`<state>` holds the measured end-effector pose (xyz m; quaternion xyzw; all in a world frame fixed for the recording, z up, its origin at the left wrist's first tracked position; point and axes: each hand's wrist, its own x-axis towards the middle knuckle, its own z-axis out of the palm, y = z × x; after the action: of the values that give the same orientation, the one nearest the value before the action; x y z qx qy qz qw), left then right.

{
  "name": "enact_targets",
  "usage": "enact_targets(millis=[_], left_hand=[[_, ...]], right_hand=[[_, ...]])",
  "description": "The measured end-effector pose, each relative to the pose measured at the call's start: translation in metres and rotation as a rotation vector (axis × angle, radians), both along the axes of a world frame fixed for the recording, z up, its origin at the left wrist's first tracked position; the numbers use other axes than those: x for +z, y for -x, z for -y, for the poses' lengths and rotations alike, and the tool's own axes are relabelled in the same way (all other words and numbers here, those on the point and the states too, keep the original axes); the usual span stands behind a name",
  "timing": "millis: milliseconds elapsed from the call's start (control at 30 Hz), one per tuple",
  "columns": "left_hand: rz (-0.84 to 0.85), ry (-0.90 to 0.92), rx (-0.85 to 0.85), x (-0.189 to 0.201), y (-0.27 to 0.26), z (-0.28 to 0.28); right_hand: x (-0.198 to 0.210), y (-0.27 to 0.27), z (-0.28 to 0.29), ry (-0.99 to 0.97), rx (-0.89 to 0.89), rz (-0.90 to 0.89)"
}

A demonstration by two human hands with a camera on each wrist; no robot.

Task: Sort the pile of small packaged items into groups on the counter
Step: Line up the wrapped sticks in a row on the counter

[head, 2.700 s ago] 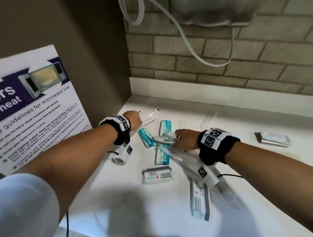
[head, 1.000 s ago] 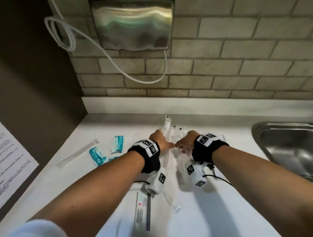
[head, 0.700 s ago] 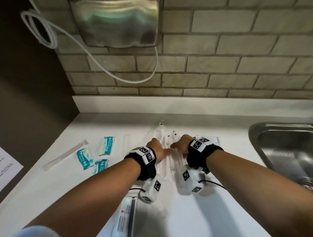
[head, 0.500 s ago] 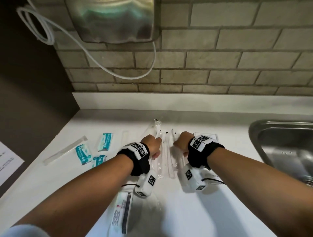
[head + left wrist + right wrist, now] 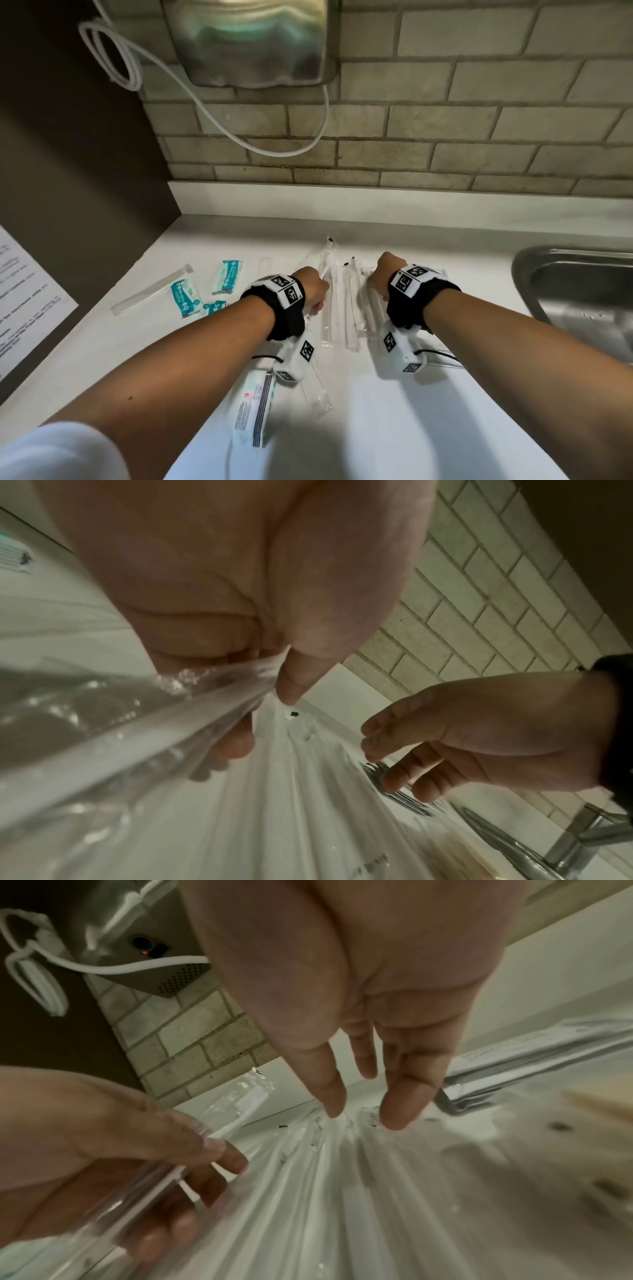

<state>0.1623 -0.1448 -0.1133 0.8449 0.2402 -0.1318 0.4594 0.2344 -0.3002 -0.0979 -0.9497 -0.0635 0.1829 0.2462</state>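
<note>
My left hand (image 5: 313, 291) (image 5: 267, 715) grips one long white stick in a clear wrapper (image 5: 324, 263) (image 5: 171, 723) (image 5: 164, 1180), its far end pointing at the wall. Beside it, a row of like wrapped sticks (image 5: 346, 308) (image 5: 342, 1191) lies flat on the white counter (image 5: 394, 428). My right hand (image 5: 378, 277) (image 5: 363, 1112) is over the right side of that row, fingers fairly straight and fingertips touching the wrappers, holding nothing. Three teal sachets (image 5: 227, 281) lie grouped to the left, next to a clear tube (image 5: 150, 291).
A white barcoded packet (image 5: 253, 411) lies under my left forearm, and flat white packets (image 5: 442, 356) (image 5: 514, 1074) sit under my right wrist. A steel sink (image 5: 575, 291) is on the right. A hand dryer (image 5: 253, 41) with a looped cable hangs on the brick wall.
My hands met over the sticks a second ago and have since spread apart, leaving the row between them. The left hand still holds its wrapped stick.
</note>
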Motion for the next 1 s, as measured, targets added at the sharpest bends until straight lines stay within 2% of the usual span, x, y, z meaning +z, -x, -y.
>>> enact_targets(millis=[133, 233, 333, 400, 500, 633, 733, 867, 1000], left_hand=[[-0.020, -0.051, -0.026, 0.002, 0.000, -0.008], [0.064, -0.126, -0.058, 0.018, 0.002, -0.023], [0.135, -0.182, -0.087, 0.040, 0.010, -0.047], [0.116, -0.247, -0.102, 0.049, 0.025, -0.060], [0.032, -0.447, -0.223, 0.055, 0.060, -0.070], [-0.215, -0.618, -0.392, 0.044, 0.106, -0.067], [-0.297, -0.610, -0.388, 0.033, 0.130, -0.063], [-0.300, -0.586, -0.443, 0.019, 0.145, -0.058], [-0.267, -0.522, -0.399, 0.017, 0.146, -0.064]], right_hand=[[0.012, 0.014, -0.013, 0.133, 0.115, 0.076], [0.025, 0.033, -0.024, 0.152, 0.319, 0.077], [0.031, 0.064, -0.041, 0.268, 0.573, 0.018], [0.029, 0.086, -0.054, 0.328, 0.648, -0.069], [0.018, 0.106, -0.073, 0.331, 0.605, -0.066], [0.003, 0.115, -0.087, 0.357, 0.602, -0.033], [-0.001, 0.118, -0.091, 0.412, 0.579, -0.003], [-0.014, 0.111, -0.099, 0.506, 0.625, 0.044], [-0.013, 0.115, -0.101, 0.435, 0.568, -0.013]])
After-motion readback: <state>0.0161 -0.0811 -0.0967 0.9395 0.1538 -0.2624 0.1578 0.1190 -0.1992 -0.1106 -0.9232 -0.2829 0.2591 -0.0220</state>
